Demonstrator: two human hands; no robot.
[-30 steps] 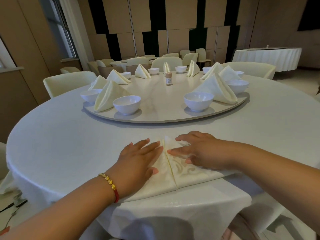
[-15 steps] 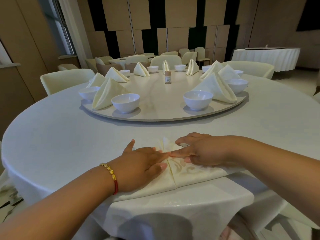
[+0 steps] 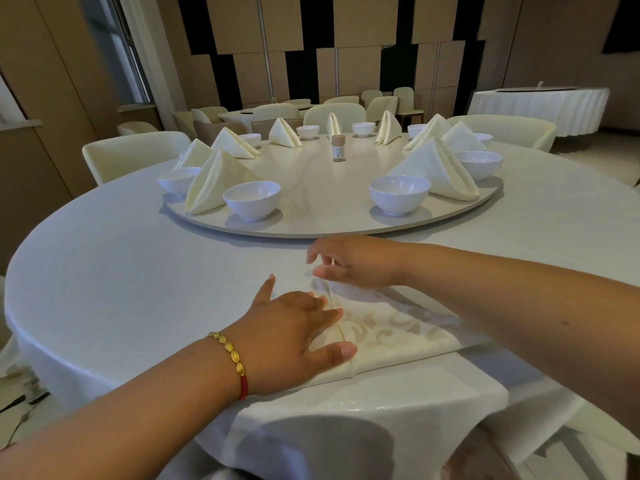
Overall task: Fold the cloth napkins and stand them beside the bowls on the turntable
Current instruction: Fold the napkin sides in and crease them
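Napkin (image 3: 391, 327) folded flat at table's (image 3: 138, 271) near edge. Left hand (image 3: 294, 337) flat, pressing its left half; right hand (image 3: 353, 265) pinching the top point. Soft, light, likely slippery: best held along creases.

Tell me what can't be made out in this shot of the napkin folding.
Head view only:
- Left half of the flat napkin: covered by the left hand.
- Right hand: whether it pinches the napkin tip, blurred.
- Jar label: too small to read.
- Far bowls: partly hidden behind standing napkins.
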